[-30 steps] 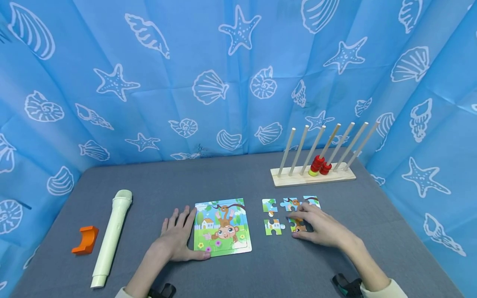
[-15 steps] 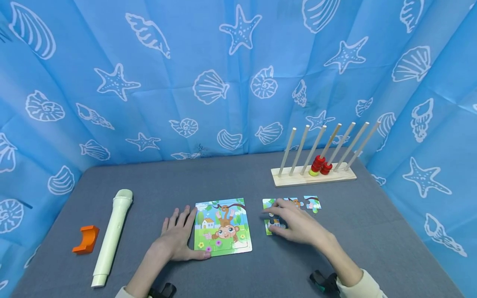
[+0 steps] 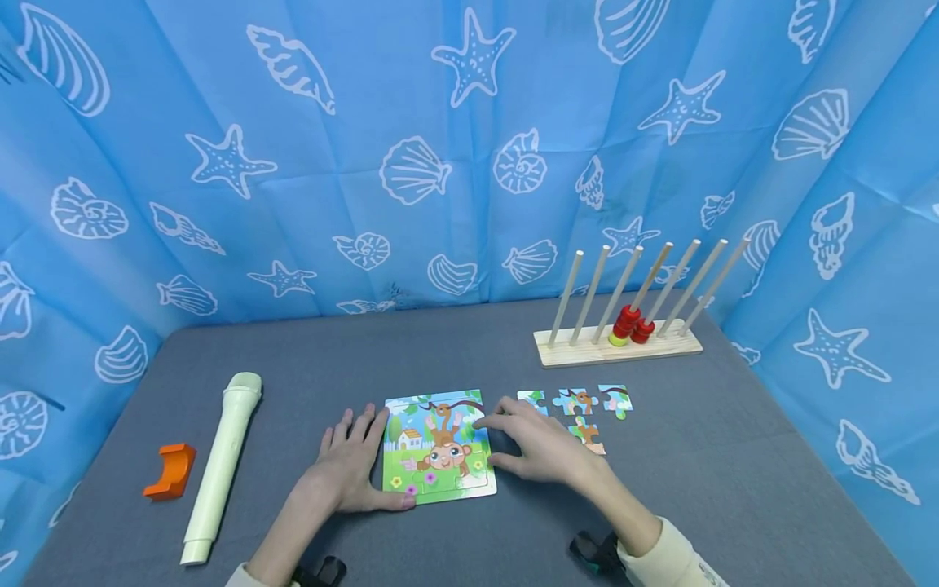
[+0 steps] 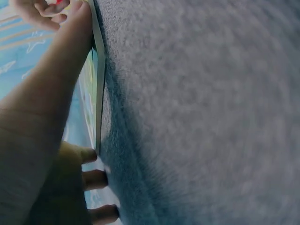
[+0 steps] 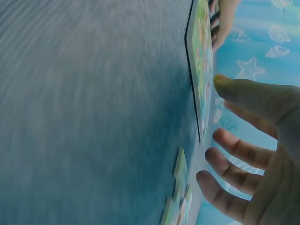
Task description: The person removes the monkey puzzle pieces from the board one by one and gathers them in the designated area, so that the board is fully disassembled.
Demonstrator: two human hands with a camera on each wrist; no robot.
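Observation:
A square puzzle board with a monkey, a house and flowers lies flat on the grey table. My left hand rests along its left side, fingers spread, thumb on the lower left corner. My right hand hovers at the board's right edge, fingertips over the picture. In the right wrist view, its thumb and fingers stand apart with nothing between them. Loose jigsaw pieces lie right of the board: a branch piece, a monkey-tail piece, a brown-and-green piece and a leafy piece, partly hidden by the right hand.
A wooden peg rack with red and yellow beads stands at the back right. On the left lie a pale green toy microphone and an orange curved block. A blue shell-patterned curtain hangs behind the table.
My right hand has moved left from the loose pieces to the board's right edge, uncovering the brown-and-green piece and covering the house piece's spot. The left hand stays put.

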